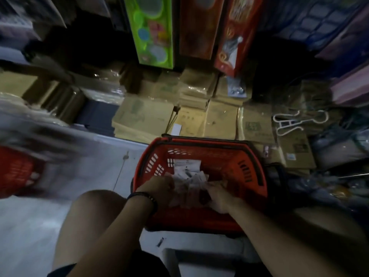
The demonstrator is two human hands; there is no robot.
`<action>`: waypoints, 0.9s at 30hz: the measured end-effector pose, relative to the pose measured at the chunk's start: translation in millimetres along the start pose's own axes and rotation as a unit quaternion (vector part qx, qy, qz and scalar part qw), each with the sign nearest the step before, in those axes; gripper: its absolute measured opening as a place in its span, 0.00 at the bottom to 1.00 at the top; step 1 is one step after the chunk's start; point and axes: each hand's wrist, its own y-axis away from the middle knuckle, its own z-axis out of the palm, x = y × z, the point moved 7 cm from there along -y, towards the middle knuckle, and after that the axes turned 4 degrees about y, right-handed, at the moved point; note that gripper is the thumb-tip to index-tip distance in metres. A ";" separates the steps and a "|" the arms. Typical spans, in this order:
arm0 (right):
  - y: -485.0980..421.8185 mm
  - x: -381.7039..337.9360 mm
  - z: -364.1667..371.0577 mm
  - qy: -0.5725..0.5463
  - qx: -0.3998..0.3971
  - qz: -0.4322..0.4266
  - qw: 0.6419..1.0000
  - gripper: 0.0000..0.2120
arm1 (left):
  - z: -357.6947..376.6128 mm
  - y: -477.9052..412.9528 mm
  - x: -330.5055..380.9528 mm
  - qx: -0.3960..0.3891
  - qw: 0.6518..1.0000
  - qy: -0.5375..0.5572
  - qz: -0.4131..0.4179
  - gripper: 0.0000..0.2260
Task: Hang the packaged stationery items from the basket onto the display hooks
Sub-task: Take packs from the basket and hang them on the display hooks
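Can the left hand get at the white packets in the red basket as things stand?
Probably yes: the left hand is inside the open basket, at the edge of the packets; nothing covers them, and the right hand sits beside, not across.

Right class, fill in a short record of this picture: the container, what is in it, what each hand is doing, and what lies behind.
container: red basket
contents: white packets, loosely heaped
left hand: in the basket, on the packets; grip blurred
right hand: in the basket, on the packets; grip blurred
left wrist: dark bracelet
behind basket: stacked brown paper packs
further back: green box, upright
right side: white hangers, lying on the packs
display hooks: none in view
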 end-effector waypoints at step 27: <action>-67.0 2.4 29.7 0.103 0.059 0.023 0.993 0.36 | 47.8 -42.7 -6.8 -0.081 0.996 -0.041 0.024 0.19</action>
